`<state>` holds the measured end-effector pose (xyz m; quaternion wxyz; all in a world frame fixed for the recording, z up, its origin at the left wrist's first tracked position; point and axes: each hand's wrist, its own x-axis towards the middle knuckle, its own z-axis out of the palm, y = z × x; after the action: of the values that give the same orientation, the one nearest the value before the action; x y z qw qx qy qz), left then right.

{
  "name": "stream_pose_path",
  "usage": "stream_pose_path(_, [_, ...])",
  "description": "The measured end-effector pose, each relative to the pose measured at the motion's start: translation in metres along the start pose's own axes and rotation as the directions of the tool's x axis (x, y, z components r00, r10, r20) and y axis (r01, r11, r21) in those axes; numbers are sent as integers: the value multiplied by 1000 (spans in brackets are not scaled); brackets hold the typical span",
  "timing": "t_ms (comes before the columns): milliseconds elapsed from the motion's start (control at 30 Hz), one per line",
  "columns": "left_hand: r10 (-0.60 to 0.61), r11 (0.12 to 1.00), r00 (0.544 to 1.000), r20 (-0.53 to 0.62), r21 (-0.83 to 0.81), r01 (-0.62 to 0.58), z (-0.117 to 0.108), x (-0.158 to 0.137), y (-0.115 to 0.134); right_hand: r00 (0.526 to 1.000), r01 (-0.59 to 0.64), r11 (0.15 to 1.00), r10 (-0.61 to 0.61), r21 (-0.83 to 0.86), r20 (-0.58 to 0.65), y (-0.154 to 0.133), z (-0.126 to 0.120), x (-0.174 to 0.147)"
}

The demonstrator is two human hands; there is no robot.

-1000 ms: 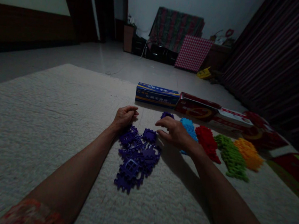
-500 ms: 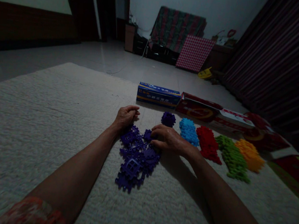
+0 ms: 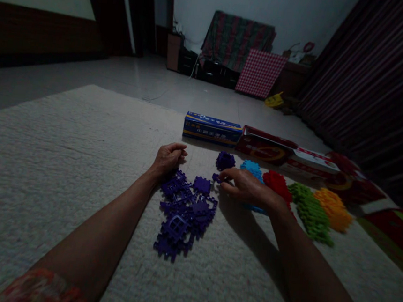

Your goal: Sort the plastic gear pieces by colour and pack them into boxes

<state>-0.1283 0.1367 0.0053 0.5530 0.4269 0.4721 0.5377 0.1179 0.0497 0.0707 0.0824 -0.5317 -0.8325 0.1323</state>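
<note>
My right hand (image 3: 242,185) is above the mat, its thumb and fingers closed on a small purple building block piece (image 3: 216,177). Just beyond it stands a stack of purple pieces (image 3: 225,160). My left hand (image 3: 170,158) rests curled on the mat at the far left edge of a loose heap of purple interlocking pieces (image 3: 176,227); the inside of its fist is hidden. One flat purple square (image 3: 202,185) lies at the heap's upper right. Partly behind my right hand is a light blue stack (image 3: 251,168).
To the right lie stacks of red (image 3: 278,186), green (image 3: 311,213) and orange pieces (image 3: 333,209). A blue box (image 3: 212,130) and a dark red carton (image 3: 265,145) line the far side of the cream mat (image 3: 63,157). A dark striped curtain (image 3: 362,85) hangs at the right.
My right hand has moved right, away from the heap, carrying a small purple piece. The flat purple square it partly covered now shows fully. My left hand has stayed in place.
</note>
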Motion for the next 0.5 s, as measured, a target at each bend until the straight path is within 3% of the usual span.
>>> stream_pose_path(300, [-16, 999, 1000, -9, 28, 16, 1, -2, 3, 998, 44, 999, -43, -20, 45, 0, 7, 2])
stream_pose_path(500, [-4, 1000, 1000, -6, 23, 4, 1, -2, 2, 999, -9, 997, 13, -83, 53, -2, 8, 2])
